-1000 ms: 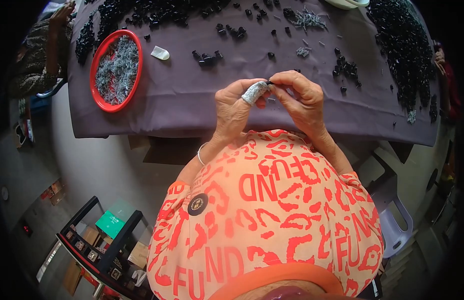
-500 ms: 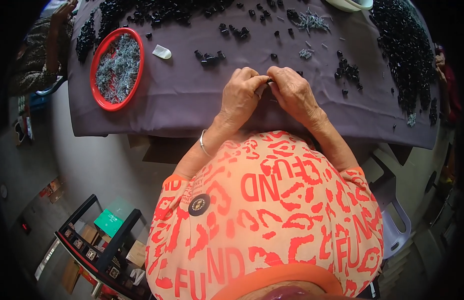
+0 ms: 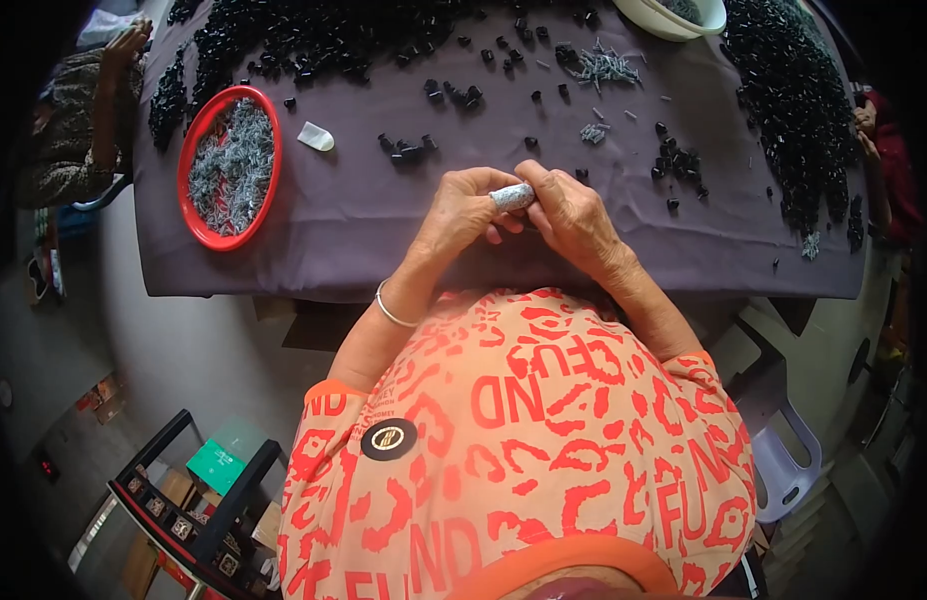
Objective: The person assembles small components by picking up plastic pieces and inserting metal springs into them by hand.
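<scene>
Pinching grey bundle between left hand, right hand.

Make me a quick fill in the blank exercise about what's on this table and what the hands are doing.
1. The left hand has a taped thumb tip that touches the ____ hand.
2. The tray of grey pieces has a ____ rim.
3. The cloth covering the table is ____.

Missing words: right; red; purple

**One head view, looking straight down**

You see from a fisheye camera on your head, facing steeply down past your chest to the counter, close over your hands. Edges bend at the rim. No second view overlaps.
</scene>
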The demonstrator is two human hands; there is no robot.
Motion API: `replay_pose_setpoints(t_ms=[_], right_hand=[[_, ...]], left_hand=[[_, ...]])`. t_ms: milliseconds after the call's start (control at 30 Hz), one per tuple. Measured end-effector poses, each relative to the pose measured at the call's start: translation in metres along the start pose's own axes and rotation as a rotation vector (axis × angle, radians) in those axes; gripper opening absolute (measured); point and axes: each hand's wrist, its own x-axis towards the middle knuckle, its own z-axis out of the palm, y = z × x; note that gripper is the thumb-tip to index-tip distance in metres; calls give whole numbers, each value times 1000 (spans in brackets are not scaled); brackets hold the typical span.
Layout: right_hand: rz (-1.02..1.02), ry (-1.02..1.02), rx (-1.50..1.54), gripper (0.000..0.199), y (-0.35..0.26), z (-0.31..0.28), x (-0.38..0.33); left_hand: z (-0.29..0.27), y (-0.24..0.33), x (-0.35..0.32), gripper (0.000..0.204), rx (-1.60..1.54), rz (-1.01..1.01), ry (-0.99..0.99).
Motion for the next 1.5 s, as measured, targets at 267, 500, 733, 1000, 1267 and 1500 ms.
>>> replay_pose_setpoints(t_ms=[267,500,733,1000,1267,1500], right_hand=[[-82,2,150,47,-25,1,20],[37,-143,223,58,-18,23,21],[41,-146,197,60,-11,27,15],[308,350,-89,15,45,-45,10],[237,117,-398,9,77,-53,13],[211,73,-501,12,80,-50,6]], left_hand=[[-5,-27,7,24,-88,281,-27],[-11,-27,8,16,96,325,2],[-7,-36,13,18,312,360,96],[2,-9,-4,20,99,144,180],[-33,6,-2,20,836,703,667],[2,-12,10,19,813,841,532]])
